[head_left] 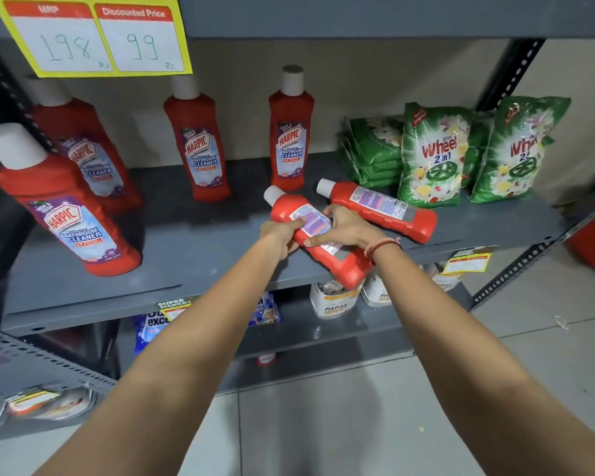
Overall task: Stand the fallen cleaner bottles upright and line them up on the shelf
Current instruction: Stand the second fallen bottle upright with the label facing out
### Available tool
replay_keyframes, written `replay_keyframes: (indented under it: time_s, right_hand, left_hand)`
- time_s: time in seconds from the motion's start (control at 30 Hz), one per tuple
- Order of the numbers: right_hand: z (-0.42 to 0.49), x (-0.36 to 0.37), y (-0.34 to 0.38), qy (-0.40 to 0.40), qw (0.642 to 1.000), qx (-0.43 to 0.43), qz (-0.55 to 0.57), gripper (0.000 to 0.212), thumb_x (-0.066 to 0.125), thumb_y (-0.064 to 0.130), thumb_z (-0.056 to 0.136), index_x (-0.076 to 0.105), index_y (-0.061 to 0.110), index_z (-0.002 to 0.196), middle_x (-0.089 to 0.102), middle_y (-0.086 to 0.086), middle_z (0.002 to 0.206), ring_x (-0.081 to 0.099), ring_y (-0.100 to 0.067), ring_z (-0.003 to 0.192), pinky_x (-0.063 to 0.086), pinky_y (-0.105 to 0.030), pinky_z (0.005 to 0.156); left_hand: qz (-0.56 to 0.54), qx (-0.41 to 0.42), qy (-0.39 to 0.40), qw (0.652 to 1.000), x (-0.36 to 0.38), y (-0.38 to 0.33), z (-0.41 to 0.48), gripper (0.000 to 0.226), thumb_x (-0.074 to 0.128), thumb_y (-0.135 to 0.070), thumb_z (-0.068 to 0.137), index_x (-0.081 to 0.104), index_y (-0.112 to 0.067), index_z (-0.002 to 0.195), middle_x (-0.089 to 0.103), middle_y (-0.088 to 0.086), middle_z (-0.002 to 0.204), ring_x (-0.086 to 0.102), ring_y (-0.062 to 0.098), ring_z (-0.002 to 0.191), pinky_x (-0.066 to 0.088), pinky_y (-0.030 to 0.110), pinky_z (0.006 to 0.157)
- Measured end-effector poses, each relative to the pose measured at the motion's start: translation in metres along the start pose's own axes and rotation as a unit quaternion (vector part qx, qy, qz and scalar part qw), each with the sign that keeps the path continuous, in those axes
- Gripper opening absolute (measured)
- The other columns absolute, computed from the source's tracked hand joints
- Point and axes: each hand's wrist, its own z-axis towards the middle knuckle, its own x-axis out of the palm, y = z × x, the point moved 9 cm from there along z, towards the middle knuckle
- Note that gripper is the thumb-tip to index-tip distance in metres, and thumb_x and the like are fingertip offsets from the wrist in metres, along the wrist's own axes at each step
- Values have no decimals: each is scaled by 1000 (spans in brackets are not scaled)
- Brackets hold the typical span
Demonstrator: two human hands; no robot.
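Red Harpic cleaner bottles with white caps are on a grey metal shelf (pixel 193 242). Several stand upright: one at the front left (pixel 66 207), one behind it (pixel 90 156), one at mid-back (pixel 200 146) and one further right (pixel 291 132). A fallen bottle (pixel 382 209) lies on its side, cap to the left, back label up. Another tilted bottle (pixel 318 235) is gripped by both hands, its base past the shelf's front edge. My left hand (pixel 282 233) holds its left side; my right hand (pixel 347 228) lies across its label.
Green Wheel detergent packs (pixel 430 156) stand and lie stacked at the shelf's right. A yellow price sign (pixel 93 32) hangs from the shelf above. White pouches (pixel 334 300) and blue packs (pixel 148 328) fill the lower shelf. A perforated upright (pixel 509 80) frames the right side.
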Motion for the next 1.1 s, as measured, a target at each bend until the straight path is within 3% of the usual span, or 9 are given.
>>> replay_keyframes:
  time_s: [0.1,0.27,0.33,0.47,0.57,0.67,0.77,0.97,1.1]
  right_hand:
    - [-4,6,18,-4,999,-18,49,72,86,41,57,55,7,113,64,-3,105,62,-21,95,52,-34,82]
    - [-2,9,63,-39,991,-66,107,75,84,51,45,60,17,106,69,-7,109,65,-24,101,53,-45,92]
    - [0,7,86,-63,987,-81,124,83,85,51,43,56,17,113,67,-5,114,62,-22,107,51,-42,95]
    - [5,8,120,-105,973,-105,176,79,89,31,53,49,9,118,64,-9,120,60,-22,111,48,-31,93]
    - [10,18,140,-129,967,-115,185,79,90,31,52,51,5,114,66,-12,117,62,-23,110,48,-28,87]
    - [14,28,151,-153,961,-119,199,84,91,29,49,46,1,115,65,-16,118,60,-29,113,51,-34,92]
    - [14,39,160,-158,957,-133,203,83,91,25,51,43,0,114,63,-19,121,58,-32,116,50,-39,95]
    - [23,44,160,-69,974,-160,143,68,85,27,63,52,8,120,66,-12,121,61,-25,113,48,-29,93]
    - [17,44,157,-40,976,-158,141,59,81,23,69,55,8,119,65,-12,123,61,-23,112,46,-27,92]
  left_hand:
    - [6,59,-1,998,-20,-19,-9,22,74,-11,75,53,-8,71,65,15,89,59,14,59,50,15,40]
    - [41,187,-19,981,-63,-73,-29,49,83,-15,63,61,1,104,69,20,105,68,33,91,58,44,79]
    - [78,252,-27,964,-81,-98,-43,54,85,-18,60,62,1,105,70,17,103,68,28,90,57,40,82]
    - [161,347,-60,922,-109,-135,-69,49,84,-18,62,64,-4,105,69,8,100,66,18,88,55,22,77]
    - [176,379,-70,906,-128,-147,-74,52,85,-19,59,63,-7,105,69,13,104,67,21,91,56,30,83]
    - [204,402,-69,890,-143,-149,-73,56,84,-15,61,60,-5,110,69,12,105,66,14,85,55,14,74]
    - [214,420,-71,879,-156,-148,-73,59,84,-18,61,60,-5,113,70,12,107,68,16,90,55,20,82]
    - [226,437,-82,867,-153,-139,-86,53,79,-21,69,58,-3,115,68,9,109,65,11,92,46,-1,74]
    - [113,450,-203,862,-170,-93,-98,39,66,-14,83,54,0,117,58,15,117,58,14,94,44,-2,69]
